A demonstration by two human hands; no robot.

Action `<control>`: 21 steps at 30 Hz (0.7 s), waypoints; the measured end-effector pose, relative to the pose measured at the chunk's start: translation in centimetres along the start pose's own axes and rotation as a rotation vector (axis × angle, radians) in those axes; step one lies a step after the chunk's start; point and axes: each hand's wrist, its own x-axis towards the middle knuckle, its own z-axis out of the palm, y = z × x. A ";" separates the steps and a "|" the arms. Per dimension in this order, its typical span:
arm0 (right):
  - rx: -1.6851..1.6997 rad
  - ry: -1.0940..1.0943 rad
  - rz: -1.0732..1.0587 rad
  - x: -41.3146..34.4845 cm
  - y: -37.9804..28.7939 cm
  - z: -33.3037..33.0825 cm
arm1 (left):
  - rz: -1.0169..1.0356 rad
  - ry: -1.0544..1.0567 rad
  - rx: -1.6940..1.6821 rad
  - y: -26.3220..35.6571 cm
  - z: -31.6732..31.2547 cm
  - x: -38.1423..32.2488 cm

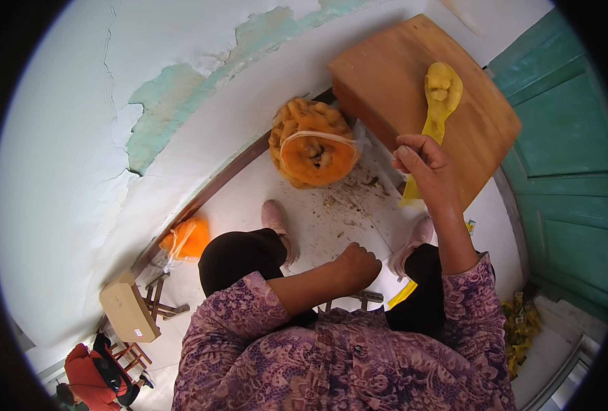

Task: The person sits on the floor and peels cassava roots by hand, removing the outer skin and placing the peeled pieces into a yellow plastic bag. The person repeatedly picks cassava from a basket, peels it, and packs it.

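My right hand [430,167], thumb and fingertips curled close together, is over the near edge of a wooden table [386,77]. Behind it runs a yellow mesh bag [441,92] with knobby pale roots, apparently ginger, bunched in its far end. The bag's loose tail hangs past the table edge beside my wrist; whether my fingers grip anything is unclear. My left hand [359,264] is a closed fist before my lap, with nothing visible in it. On the floor ahead stands a large orange mesh sack [309,144], its rim folded open, roots inside.
Dirt crumbs [347,198] litter the floor between sack and table. A smaller orange bag [188,239] lies by the wall, near a cardboard box [129,308] on a stool. A person in red [96,377] is behind left. Yellow netting [522,329] is heaped right, near a green door [566,128].
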 end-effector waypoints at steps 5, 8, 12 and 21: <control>-0.029 -0.055 0.019 0.3 2.1 0.9 | 0.073 0.048 -0.134 1.5 -2.9 -0.6; -0.130 -0.159 0.041 -0.5 5.2 3.5 | 0.174 0.153 -0.201 3.1 -5.8 -2.9; -0.431 -0.271 -0.030 1.5 10.2 8.5 | 0.201 0.324 -0.220 3.3 -7.8 -6.4; -0.620 -0.200 0.267 12.2 20.8 15.8 | 0.053 0.603 -0.186 0.2 -10.6 -10.6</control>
